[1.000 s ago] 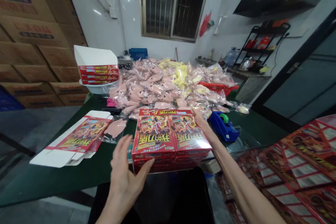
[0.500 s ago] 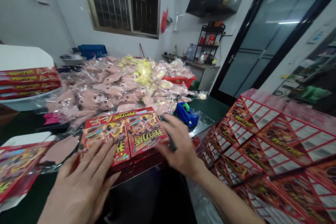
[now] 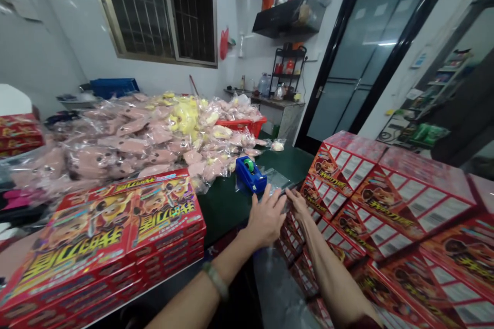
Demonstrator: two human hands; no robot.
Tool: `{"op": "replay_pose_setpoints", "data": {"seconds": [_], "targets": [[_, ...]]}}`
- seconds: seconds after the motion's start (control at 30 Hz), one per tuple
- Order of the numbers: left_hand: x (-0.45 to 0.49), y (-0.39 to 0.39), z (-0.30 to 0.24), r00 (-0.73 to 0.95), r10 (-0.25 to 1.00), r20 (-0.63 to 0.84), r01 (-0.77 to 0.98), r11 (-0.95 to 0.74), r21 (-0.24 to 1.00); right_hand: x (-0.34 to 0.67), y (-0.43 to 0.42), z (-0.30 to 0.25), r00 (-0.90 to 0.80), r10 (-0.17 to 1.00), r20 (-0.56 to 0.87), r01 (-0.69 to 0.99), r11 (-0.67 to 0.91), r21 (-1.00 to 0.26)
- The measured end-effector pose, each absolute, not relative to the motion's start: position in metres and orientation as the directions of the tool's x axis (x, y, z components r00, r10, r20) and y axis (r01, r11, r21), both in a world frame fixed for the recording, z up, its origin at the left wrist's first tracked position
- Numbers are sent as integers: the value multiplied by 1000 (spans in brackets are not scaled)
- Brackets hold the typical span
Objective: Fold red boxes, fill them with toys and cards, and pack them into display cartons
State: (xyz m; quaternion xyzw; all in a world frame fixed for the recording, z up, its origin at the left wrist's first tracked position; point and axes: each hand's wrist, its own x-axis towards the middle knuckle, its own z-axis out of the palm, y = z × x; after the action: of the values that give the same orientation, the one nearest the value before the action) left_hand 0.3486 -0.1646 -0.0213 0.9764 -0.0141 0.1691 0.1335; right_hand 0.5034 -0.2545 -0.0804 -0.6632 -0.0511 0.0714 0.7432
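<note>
My left hand reaches across to the right edge of the dark green table, fingers spread, just below a blue tape dispenser. My right hand lies beside it with fingers stretched out, touching a clear plastic sheet at the table edge. Both hands hold nothing that I can make out. Two side-by-side stacks of red printed boxes sit at the near left of the table, apart from both hands.
A large heap of pink and yellow toys in clear bags covers the far table. Stacked red boxes fill the right side. A red basket, a blue crate and a dark glass door are behind.
Both hands left the stacks of red boxes and moved right to the table edge by the tape dispenser. The view swung to the right.
</note>
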Motion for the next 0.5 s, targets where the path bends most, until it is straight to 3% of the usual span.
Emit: {"op": "replay_pose_setpoints", "data": {"seconds": [0.23, 0.4, 0.5], "targets": [[390, -154, -49, 940, 128, 318, 11, -939, 344, 507, -282, -69, 974, 227, -3, -26, 102, -994], [391, -156, -40, 934, 188, 304, -32, -803, 595, 455, -348, -35, 976, 194, 94, 53, 204, -978], [383, -164, -26, 953, 193, 235, -72, -607, 792, 404, -377, -18, 949, 294, 112, 9, 331, -944]]}}
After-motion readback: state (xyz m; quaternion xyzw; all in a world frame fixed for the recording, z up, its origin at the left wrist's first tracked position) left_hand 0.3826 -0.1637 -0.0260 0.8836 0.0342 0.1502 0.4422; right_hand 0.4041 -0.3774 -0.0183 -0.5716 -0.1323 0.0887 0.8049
